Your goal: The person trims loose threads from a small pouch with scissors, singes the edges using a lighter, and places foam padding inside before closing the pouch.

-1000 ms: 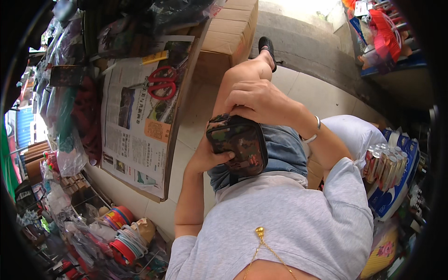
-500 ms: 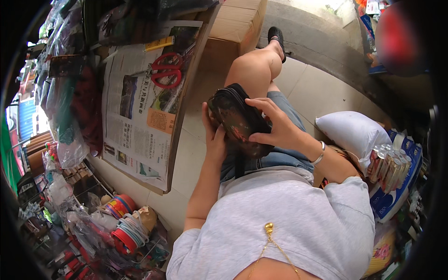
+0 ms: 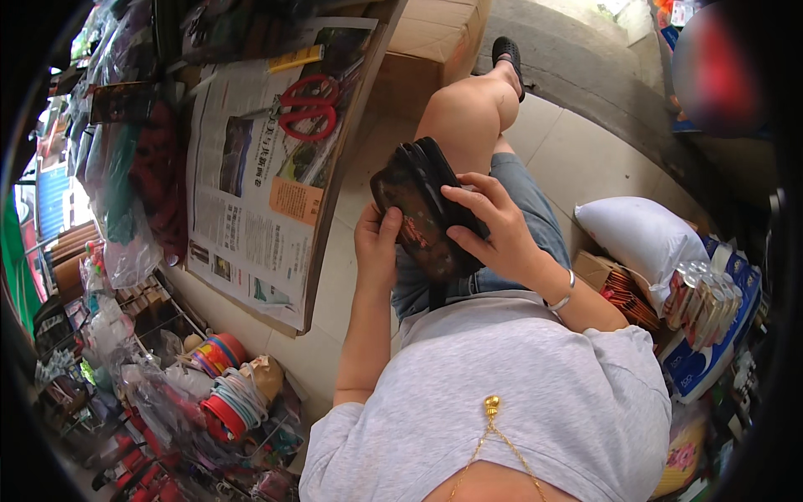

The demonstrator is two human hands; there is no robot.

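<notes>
Above my lap I hold a dark zippered pouch (image 3: 425, 219) with a faint reddish pattern on its face. My left hand (image 3: 378, 244) grips its left side, the thumb lying on the patterned face. My right hand (image 3: 495, 226) is closed on the opposite side, with fingertips along the zippered edge and the thumb on the face. The pouch is tilted, and a dark strap hangs from its lower end. Whether its zip is undone I cannot make out.
To the left, newspaper (image 3: 251, 209) covers a table, with red-handled scissors (image 3: 309, 109) and a yellow strip (image 3: 295, 58) on it. A cardboard box (image 3: 435, 33) stands ahead. On the right lie a white sack (image 3: 640, 238) and shrink-wrapped cans (image 3: 703, 301). Coiled cord (image 3: 238, 402) sits lower left.
My left thumb has come round onto the pouch's patterned face. The pouch has turned slightly, showing more of its zippered edge. The whole view has shifted a little.
</notes>
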